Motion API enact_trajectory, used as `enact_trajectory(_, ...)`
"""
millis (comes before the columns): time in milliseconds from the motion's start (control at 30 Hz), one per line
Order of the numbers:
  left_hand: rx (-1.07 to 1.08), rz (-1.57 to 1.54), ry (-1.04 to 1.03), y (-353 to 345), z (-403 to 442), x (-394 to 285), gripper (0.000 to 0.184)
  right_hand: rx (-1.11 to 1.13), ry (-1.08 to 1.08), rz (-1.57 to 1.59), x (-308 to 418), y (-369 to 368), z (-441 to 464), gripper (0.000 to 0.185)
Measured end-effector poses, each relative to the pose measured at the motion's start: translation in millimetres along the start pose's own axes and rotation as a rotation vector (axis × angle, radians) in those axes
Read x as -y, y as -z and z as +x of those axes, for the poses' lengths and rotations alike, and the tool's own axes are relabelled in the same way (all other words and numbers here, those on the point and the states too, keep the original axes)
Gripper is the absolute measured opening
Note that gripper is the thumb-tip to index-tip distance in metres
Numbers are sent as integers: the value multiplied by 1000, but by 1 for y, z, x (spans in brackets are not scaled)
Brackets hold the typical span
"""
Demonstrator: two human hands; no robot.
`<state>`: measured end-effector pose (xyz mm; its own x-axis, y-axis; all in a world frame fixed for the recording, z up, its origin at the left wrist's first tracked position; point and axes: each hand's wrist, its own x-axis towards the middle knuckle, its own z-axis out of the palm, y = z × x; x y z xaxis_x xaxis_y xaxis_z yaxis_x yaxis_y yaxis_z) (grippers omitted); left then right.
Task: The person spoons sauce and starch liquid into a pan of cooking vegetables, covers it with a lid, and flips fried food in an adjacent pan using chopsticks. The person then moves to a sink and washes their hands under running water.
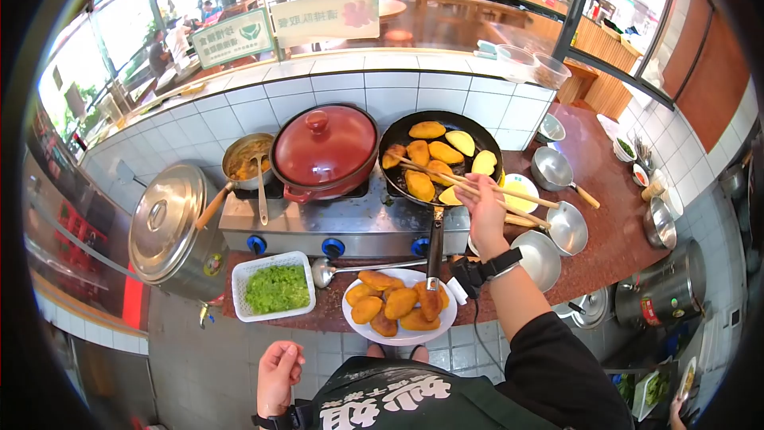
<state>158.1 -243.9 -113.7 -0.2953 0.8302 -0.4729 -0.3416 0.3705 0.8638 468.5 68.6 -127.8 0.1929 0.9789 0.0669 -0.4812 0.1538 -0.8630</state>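
Observation:
My right hand [485, 211] grips a pair of long wooden chopsticks [526, 212] over a black frying pan [471, 127]. Their tips touch or hover at the golden half-moon pastries [444, 153] on the pan's left side. Several are browned, while those on the right look paler. The pan's handle [435, 247] points toward me, unheld. Down by my body, my left hand [278, 370] is loosely closed with nothing visible in it. Between the hands, a white plate [407, 339] holds several browned pastries [398, 302].
A red lidded pot [325, 143] and a small pan with a spoon [248, 161] share the steel stove [350, 224]. A white basket of chopped greens [274, 288], a ladle [322, 273] and metal bowls [535, 258] stand around. A tall steel pot [171, 227] is at left.

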Motion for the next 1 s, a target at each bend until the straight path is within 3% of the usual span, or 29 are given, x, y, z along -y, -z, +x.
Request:
enact_trajectory(133, -19, -2, 6, 4, -3, 3, 12, 8, -51, -26, 14, 14, -3, 25)
enact_trajectory(400, 23, 11, -10, 0, 2, -1, 12, 176, 100, -252, 19, 7, -10, 28)
enact_trajectory(533, 36, 3, -7, -3, 5, -2, 12, 88, 166, -236, 58, 11, -23, 27)
enact_trajectory(700, 69, 9, 9, -7, 11, 1, 12, 219, 118, -408, 39, 24, -13, 30)
enact_trajectory(767, 77, 10, 9, -10, 12, 1, 12, 273, 205, -465, 25, 14, -16, 27)
enact_trajectory(867, 84, 13, 10, -10, 11, 1, 12, 335, 586, -811, -1, 11, -12, 25)
enact_trajectory(1000, 53, 11, 8, -5, 8, -1, 11, 148, 399, -527, -9, 14, -13, 25)
